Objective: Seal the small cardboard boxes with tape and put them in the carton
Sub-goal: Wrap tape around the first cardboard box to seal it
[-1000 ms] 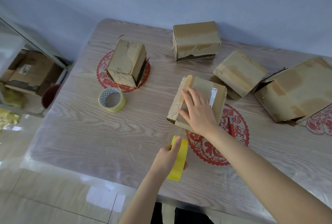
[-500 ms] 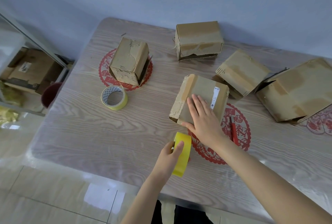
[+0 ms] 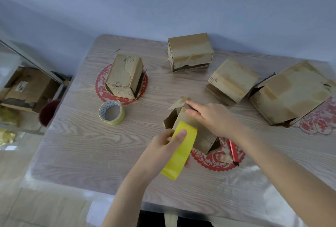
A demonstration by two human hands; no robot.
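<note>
Left hand (image 3: pixel 160 148) grips the yellow tape roll (image 3: pixel 181 155). Right hand (image 3: pixel 212 117) lays straight fingers on the tipped small box (image 3: pixel 201 137), mid-table (image 3: pixel 81 144), flap gaping. It looks light, worn and crushable, so brace the stiff edges, not the panels.

The wood-grain counter (image 3: pixel 76 154) lies under a glossy clear sheet. A roll of tape (image 3: pixel 111 112) lies flat toward its left side, just in front of a red paper-cut round (image 3: pixel 101 88) that bears an upright small box (image 3: pixel 125 75). Near the far edge sits a second box (image 3: pixel 190 51), with a third box (image 3: pixel 232 79) to its right and a larger carton (image 3: pixel 291 92) beside that. Nearer the front, a tilted open box (image 3: pixel 203 139) rests at the edge of another red round (image 3: pixel 214 161), where a red pen-like tool (image 3: pixel 233 151) lies.
</note>
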